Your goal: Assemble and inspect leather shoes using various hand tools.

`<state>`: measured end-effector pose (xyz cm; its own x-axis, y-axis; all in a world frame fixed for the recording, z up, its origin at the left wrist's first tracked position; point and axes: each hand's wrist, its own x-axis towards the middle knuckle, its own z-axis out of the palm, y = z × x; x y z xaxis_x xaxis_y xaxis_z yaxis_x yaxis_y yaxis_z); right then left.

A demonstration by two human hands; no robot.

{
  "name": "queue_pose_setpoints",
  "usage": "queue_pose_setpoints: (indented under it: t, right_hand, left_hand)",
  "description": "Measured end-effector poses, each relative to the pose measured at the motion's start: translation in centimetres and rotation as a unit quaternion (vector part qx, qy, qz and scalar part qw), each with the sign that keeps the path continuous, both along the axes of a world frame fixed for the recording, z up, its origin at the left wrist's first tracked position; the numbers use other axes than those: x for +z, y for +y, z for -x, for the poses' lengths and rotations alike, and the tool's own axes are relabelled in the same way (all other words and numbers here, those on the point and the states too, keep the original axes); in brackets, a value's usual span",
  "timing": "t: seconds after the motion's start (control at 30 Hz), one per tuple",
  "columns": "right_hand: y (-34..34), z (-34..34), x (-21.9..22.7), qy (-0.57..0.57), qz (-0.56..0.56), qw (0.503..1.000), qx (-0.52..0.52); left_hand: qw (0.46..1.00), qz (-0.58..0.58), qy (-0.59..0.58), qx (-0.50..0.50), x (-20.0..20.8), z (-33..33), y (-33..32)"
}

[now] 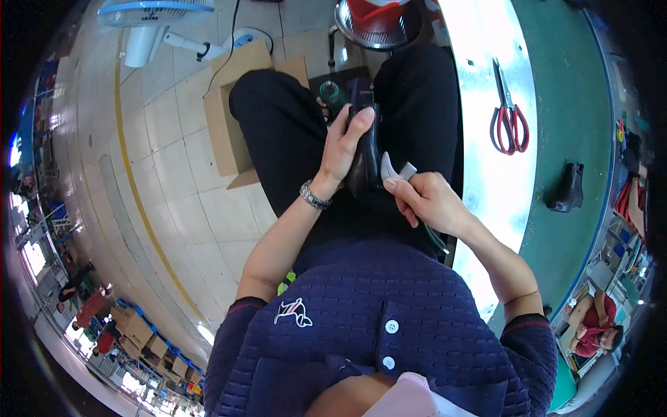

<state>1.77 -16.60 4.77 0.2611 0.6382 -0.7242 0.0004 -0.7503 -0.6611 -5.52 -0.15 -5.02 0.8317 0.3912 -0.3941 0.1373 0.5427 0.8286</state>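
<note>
My left hand [342,142] is closed around a black leather boot [364,167] held upright between my knees, its thumb lying across the boot. In my right hand [434,201] are what look like lasting pincers [390,170], with a grey curved metal head and thin greenish handles below the fist. The head is close to the right side of the boot; whether they touch I cannot tell. My fingers hide the middle of the pincers.
On the bench [490,201] to my right lie red-handled scissors [509,121]. Beyond them, another black boot [570,187] stands on a green surface [556,90]. A cardboard box [226,132] is by my left leg. A fan [156,28] and a stool with a red container [375,17] stand ahead.
</note>
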Motion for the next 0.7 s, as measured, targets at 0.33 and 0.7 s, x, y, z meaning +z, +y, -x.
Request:
queue_pose_setpoints:
  t: [0.33,0.7]
  right_hand:
    - [-11.6,-3.3,-3.3,-0.419,0.187,0.887,-0.05]
    - [-7.3,-2.1,-0.9,-0.399,-0.151,0.903,-0.051]
  left_hand:
    - [0.996,0.088,0.002,-0.026,0.4,0.2,1.3]
    - [0.986,0.155,-0.041,-0.05,7.9,-0.1,2.1]
